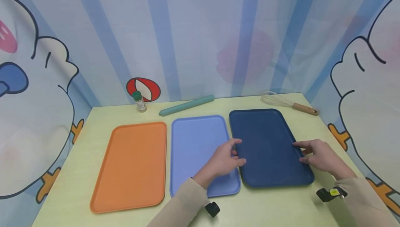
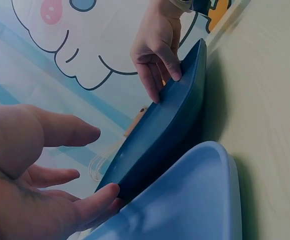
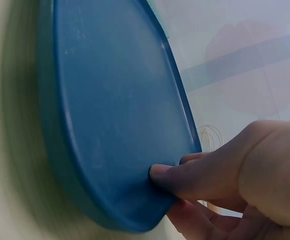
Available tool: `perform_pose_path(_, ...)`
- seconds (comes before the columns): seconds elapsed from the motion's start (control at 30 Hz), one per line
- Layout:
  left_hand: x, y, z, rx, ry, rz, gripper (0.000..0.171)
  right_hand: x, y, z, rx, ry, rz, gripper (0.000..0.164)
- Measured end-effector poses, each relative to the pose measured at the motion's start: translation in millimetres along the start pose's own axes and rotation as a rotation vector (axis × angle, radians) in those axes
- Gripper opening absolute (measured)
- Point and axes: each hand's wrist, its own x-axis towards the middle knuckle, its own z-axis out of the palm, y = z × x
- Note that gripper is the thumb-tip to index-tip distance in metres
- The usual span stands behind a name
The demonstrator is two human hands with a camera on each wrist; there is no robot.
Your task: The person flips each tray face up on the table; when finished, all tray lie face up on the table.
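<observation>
A dark navy tray (image 1: 267,143) lies toward the right of the table. My right hand (image 1: 322,156) pinches its right rim; in the right wrist view the thumb (image 3: 167,176) presses on the tray's inner face while the other fingers curl behind the edge. My left hand (image 1: 225,158) is at the tray's left edge, above the light blue tray (image 1: 195,143). Its fingers are spread apart, and in the left wrist view one fingertip (image 2: 111,191) is right at the navy rim.
An orange tray (image 1: 134,168) lies on the left. Along the back of the table (image 1: 72,171) are a green-capped shaker jar (image 1: 140,102), a teal rolling pin (image 1: 187,106) and a whisk with a wooden handle (image 1: 304,109). A printed cloth (image 1: 200,39) hangs behind.
</observation>
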Motion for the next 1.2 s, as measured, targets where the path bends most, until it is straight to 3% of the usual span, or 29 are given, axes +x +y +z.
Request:
perform_pose_path(0.33,2.3,8.7,5.0,0.044,0.005,0.019,0.068,-0.6,-2.3,0.7,-0.028,0.014,-0.019,0.055)
perform_pose_path(0.7,1.1,17.8,13.9,0.069,-0.002,-0.037,0.072,1.2,-1.6,4.5,-0.055,0.022,-0.009,0.054)
perform_pose_path(1.2,-3.0,25.9,17.3,0.070,-0.052,-0.039,0.072,0.8,-4.6,4.7,-0.080,0.020,-0.063,0.056)
